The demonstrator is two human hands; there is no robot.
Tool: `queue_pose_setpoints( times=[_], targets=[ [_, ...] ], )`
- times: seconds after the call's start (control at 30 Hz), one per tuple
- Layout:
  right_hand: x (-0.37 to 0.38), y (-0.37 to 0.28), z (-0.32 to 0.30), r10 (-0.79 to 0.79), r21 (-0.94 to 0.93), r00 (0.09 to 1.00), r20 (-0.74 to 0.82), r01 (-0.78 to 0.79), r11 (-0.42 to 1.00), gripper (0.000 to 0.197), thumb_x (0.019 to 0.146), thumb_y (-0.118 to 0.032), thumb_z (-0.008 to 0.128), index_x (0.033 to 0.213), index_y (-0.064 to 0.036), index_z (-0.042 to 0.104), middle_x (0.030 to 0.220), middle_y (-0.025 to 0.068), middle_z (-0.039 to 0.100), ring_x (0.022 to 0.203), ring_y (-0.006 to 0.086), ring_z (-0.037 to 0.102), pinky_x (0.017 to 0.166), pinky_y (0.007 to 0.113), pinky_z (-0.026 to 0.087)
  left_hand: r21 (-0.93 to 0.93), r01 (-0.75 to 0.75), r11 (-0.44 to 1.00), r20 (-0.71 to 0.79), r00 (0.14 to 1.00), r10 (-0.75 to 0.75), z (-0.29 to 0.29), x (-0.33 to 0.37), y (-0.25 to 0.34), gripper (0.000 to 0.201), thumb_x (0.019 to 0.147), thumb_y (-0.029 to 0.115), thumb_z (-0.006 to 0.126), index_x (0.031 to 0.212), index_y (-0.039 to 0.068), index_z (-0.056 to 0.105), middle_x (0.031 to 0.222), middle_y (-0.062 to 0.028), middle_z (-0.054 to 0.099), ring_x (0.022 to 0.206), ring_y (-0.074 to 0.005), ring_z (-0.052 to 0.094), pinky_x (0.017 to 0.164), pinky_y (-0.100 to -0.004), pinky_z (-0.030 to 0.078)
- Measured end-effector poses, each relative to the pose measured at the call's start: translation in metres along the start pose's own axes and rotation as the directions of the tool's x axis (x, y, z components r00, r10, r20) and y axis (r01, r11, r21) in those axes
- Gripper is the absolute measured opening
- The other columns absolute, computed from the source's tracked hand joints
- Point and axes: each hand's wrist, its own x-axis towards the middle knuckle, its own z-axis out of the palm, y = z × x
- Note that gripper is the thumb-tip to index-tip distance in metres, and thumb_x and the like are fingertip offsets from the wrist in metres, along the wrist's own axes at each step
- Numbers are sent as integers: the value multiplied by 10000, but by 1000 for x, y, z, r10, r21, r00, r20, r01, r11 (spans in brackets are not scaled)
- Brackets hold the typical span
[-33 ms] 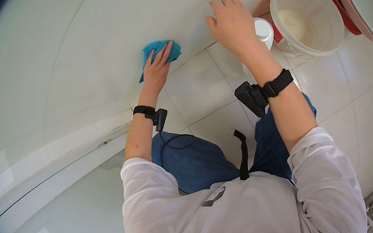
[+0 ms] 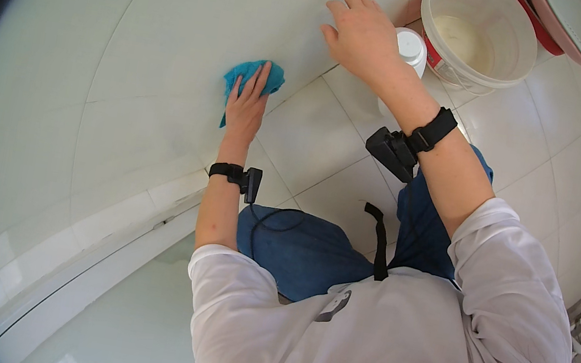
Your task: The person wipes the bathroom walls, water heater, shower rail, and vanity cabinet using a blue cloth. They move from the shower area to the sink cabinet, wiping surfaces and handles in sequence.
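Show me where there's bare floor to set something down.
Bare floor tiles lie between the left hand, the right forearm and the blue trousers; another patch lies right of that forearm, below the bucket in view. It's crowded by the right hand, where a white bottle sits close to the bucket.

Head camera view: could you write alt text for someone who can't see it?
A person's left hand lies over a blue cloth against a pale wall. The right hand, spread open, is near a white container and a whitish bucket on the tiled floor.
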Motion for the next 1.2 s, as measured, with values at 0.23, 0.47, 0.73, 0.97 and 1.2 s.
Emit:
queue_pose_setpoints(
  times=[0.23, 0.47, 0.73, 0.97, 1.2],
  targets=[
    [2, 2, -3, 5, -26, 1000, -24, -5, 1000, 339, 928, -255, 662, 1161, -12, 701, 1442, 235, 523, 1439, 387, 421, 1117, 532, 413, -115, -34, 993, -101, 995, 22, -12, 93, 33, 203, 915, 135, 640, 1072, 181, 760, 1646, 16, 366, 1473, -153, 378, 1202, -435, 332],
    [3, 11, -3, 33, 4, 994, 109, -34, 999, 474, 904, -182, 659, 1308, 56, 592, 1512, 330, 439, 1437, 455, 401, 1171, 519, 369, -300, -47, 953, -322, 945, -55, 22, 159, 77, 321, 912, 122, 601, 1213, 72, 702, 1539, 10, 504, 1392, -132, 470, 1123, -364, 418],
    [-4, 12, 13, -61, -23, 997, 49, 62, 998, 452, 903, -219, 670, 1247, 70, 624, 1454, 326, 508, 1394, 436, 466, 1145, 479, 416, -202, -39, 979, -31, 999, 33, 50, 77, 65, 132, 862, 132, 638, 913, 124, 759, 1579, 59, 460, 1345, -107, 502, 1003, -327, 479],
    [-6, 12, 23, -55, 7, 990, 127, 55, 998, 447, 925, -198, 654, 1309, 27, 609, 1483, 289, 495, 1401, 423, 461, 1133, 471, 427, -65, 4, 998, 218, 976, 10, 35, -24, 13, 102, 875, 141, 657, 902, 135, 755, 1658, 64, 344, 1426, -131, 426, 1126, -380, 403],
    [-9, 8, 30, -90, 23, 995, 42, 90, 996, 337, 913, -274, 688, 1141, -27, 710, 1433, 208, 529, 1420, 378, 439, 1070, 505, 453, 55, 77, 996, 6, 997, -77, -27, -36, -30, 199, 892, 124, 701, 1053, 213, 778, 1630, 73, 391, 1409, -120, 441, 1135, -421, 382]
  ],
)
